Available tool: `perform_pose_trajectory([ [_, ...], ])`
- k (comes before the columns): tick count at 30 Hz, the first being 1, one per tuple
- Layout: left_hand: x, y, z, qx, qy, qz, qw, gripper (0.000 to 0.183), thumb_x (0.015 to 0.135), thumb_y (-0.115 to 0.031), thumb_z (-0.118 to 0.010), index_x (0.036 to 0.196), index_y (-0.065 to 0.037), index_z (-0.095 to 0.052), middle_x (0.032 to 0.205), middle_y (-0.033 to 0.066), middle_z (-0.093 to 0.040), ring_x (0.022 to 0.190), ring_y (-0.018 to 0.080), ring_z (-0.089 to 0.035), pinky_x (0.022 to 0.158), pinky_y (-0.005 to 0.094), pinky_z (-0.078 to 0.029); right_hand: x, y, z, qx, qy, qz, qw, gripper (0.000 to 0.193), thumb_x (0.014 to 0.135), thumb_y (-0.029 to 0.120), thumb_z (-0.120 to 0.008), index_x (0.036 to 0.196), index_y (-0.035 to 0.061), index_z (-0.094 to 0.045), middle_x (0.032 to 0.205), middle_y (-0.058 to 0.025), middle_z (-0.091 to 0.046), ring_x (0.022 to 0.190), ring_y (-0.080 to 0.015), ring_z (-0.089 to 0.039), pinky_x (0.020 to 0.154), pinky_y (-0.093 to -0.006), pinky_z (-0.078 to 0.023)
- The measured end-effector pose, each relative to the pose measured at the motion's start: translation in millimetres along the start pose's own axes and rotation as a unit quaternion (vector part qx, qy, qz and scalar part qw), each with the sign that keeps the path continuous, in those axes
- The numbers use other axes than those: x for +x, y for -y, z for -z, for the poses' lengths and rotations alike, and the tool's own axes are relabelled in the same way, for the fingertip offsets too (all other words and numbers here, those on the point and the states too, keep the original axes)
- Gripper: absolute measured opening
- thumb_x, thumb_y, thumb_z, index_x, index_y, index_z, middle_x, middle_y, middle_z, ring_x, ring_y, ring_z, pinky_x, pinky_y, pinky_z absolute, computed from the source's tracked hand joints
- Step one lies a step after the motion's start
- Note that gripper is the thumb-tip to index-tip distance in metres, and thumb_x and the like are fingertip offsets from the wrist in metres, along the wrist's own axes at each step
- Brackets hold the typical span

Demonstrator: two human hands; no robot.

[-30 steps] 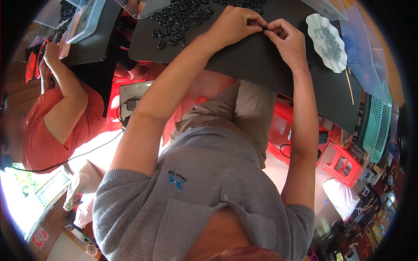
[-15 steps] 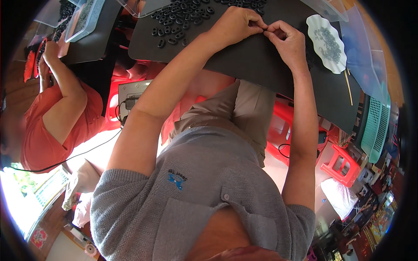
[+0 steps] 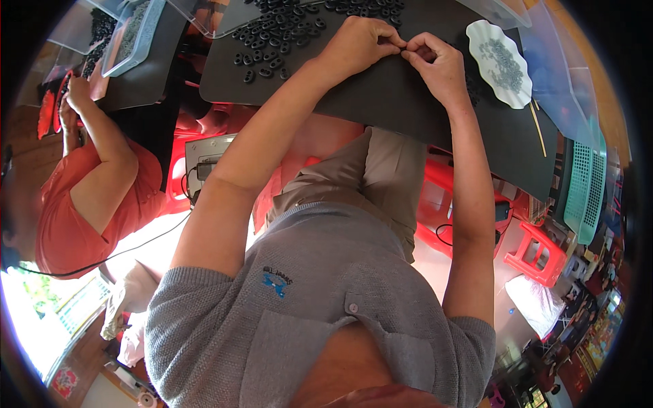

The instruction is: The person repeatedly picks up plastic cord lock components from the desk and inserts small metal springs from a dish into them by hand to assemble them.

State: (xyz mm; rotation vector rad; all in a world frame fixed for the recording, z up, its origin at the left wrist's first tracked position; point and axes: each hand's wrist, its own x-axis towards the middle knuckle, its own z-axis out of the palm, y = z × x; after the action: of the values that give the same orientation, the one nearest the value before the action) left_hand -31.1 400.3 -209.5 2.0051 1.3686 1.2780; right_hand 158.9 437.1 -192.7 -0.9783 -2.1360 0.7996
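Note:
Over the dark table (image 3: pixel 367 102), my left hand (image 3: pixel 364 47) and my right hand (image 3: pixel 439 64) meet with their fingertips pinched close together. Whatever sits between the fingertips is too small and hidden to name. Left of my hands lies a pile of small black oval pieces (image 3: pixel 275 34), each with two round holes. To the right of my right hand rests a white wavy-edged dish (image 3: pixel 479 41), holding many tiny greyish pieces (image 3: pixel 503 62). Some small dark bits (image 3: pixel 473 88) lie between that hand and the dish.
Thin wooden sticks (image 3: pixel 538 129) lie beside the dish, near clear plastic bins (image 3: pixel 561 75). A green basket (image 3: pixel 583 190) and a red stool (image 3: pixel 537 255) stand at the right. To the left, a person in a red top (image 3: pixel 95 197) works near a clear tub (image 3: pixel 132 41).
The whole view has shifted slightly, so the table and dish appear a little further left. Both my hands stay pinched together at nearly the same place over the table.

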Motion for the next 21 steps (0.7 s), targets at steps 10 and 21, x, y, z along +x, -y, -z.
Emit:
perform_pose_trajectory([
  [10, -0.2, 0.8, 1.6, 0.007, 0.021, 0.028, 0.999, 0.015, 0.079, -0.012, -0.074, 0.093, -0.006, -0.075, 0.088, 0.0090, -0.073, 0.079, 0.0232, -0.071, 0.075, 0.0314, -0.056, 0.6, 3.5, -4.0, -0.007, -0.022, 0.023, 0.999, 0.009, 0.081, 0.004, -0.075, 0.087, 0.0029, -0.068, 0.075, -0.0020, -0.069, 0.066, -0.0070, -0.063, 0.064, -0.0226, -0.051],
  [21, 3.0, 2.9, 2.8, 0.016, 0.029, 0.004, 0.999, 0.015, 0.079, -0.011, -0.073, 0.093, -0.005, -0.075, 0.090, 0.0089, -0.073, 0.082, 0.0245, -0.071, 0.078, 0.0321, -0.055, 0.5, -0.9, -5.2, -0.022, -0.028, 0.042, 0.998, 0.011, 0.079, 0.003, -0.075, 0.083, 0.0019, -0.065, 0.073, -0.0045, -0.068, 0.065, -0.0097, -0.065, 0.063, -0.0241, -0.052],
])
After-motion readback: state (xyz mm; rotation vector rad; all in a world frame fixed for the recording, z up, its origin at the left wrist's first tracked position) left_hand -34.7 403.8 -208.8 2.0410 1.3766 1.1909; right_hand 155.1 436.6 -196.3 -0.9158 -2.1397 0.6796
